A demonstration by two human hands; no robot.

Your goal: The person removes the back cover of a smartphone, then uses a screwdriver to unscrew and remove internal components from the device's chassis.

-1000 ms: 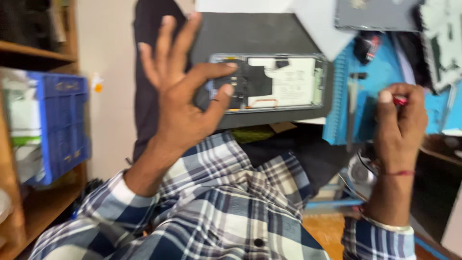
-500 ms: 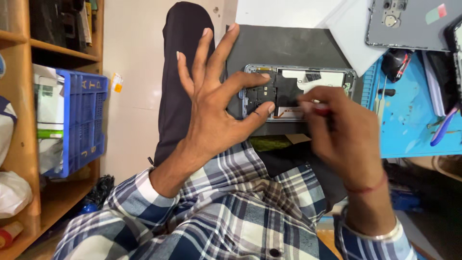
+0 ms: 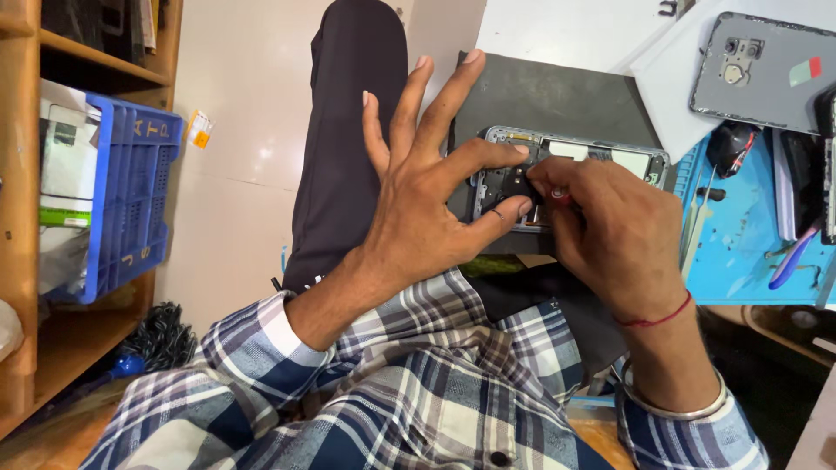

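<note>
The opened phone [image 3: 570,178] lies on a dark mat [image 3: 557,100] over the lap. Left hand [image 3: 427,204], fingers spread, pins its near edge. Right hand [image 3: 610,231] pinches a red-handled tool [image 3: 558,197]. It looks light, stiff and delicate inside; best held by the frame edges.

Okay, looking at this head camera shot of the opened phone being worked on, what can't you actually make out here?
Head view:
- Tip of the red-handled tool: hidden under the right hand.
- Lower left part of the opened phone: covered by the left hand.
- The part being worked on: hidden between the fingertips.
- Grey back cover: cut off by the right edge.
- Contents of the blue crate: mostly screened by its wall.
</note>
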